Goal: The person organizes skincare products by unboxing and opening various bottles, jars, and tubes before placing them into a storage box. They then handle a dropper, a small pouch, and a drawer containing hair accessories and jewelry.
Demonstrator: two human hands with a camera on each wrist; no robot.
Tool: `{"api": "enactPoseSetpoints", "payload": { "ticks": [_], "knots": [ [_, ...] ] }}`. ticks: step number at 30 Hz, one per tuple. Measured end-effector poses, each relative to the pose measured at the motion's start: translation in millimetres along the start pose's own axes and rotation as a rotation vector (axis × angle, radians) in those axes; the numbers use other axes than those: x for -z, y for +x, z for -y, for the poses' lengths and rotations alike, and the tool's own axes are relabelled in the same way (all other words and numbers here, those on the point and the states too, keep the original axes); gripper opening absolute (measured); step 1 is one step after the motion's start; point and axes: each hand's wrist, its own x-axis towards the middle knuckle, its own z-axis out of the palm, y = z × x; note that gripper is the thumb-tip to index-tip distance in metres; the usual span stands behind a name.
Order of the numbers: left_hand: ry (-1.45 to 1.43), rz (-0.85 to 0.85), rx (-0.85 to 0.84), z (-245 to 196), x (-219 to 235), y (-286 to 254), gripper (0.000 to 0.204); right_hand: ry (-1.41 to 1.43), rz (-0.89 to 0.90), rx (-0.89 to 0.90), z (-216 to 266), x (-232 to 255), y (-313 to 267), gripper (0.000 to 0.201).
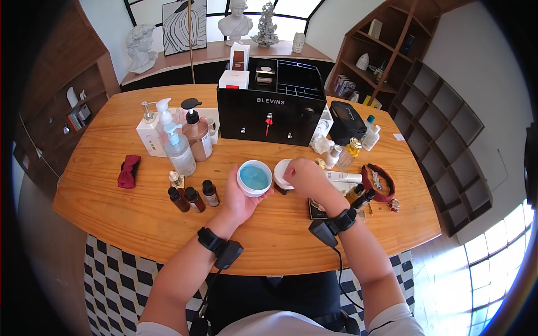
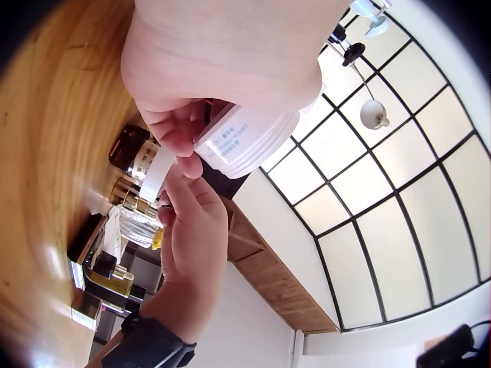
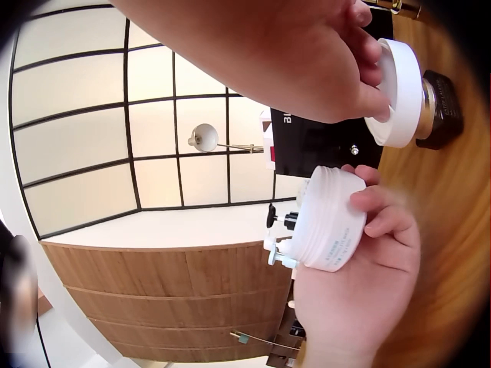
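One open white jar [image 3: 330, 221] at 12 o'clock rests gripped in my remote left hand [image 1: 240, 200], best kept level to avoid spilling blue contents [image 1: 254, 177], while at its 3 o'clock my right hand [image 1: 311, 178] touches the lid [image 3: 409, 93], pinching or not I cannot tell.

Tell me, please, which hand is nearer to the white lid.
Right: the right hand touches the white lid, while the left hand holds the open jar to the lid's left.

Sleeves [image 1: 395, 320] are white, wrist straps [image 1: 210, 239] black.
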Motion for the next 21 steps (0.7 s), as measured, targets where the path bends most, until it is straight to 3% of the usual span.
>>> {"api": "enactPoseSetpoints", "payload": {
  "ticks": [3, 9, 12, 14, 17, 21],
  "knots": [
    [-0.003, -0.022, 0.000, -0.5, -2.5, -1.1, 0.062, 0.138, 0.047, -0.081, 3.0, 14.6, 3.8, 0.019],
    [0.020, 0.027, -0.019, 0.8, 0.8, 0.9, 0.061, 0.526, -0.027, 0.033, 22.6, 37.3, -1.9, 0.019],
    [0.085, 0.104, -0.060, 3.0, 5.5, 2.4, 0.060, 0.565, 0.114, 0.098, 51.6, 42.7, -9.4, 0.018],
    [0.149, 0.172, -0.080, 4.4, 12.3, 5.5, 0.060, 0.503, 0.113, 0.145, 59.6, 32.9, -10.4, 0.013],
    [0.084, 0.094, -0.084, 6.5, 8.3, 4.8, 0.060, 0.455, 0.109, 0.176, 64.4, 23.5, -10.8, 0.012],
    [0.139, 0.109, -0.101, 8.3, 15.0, 5.9, 0.060, 0.383, 0.085, 0.227, 65.2, 19.5, -11.1, 0.013]
  ]
}}
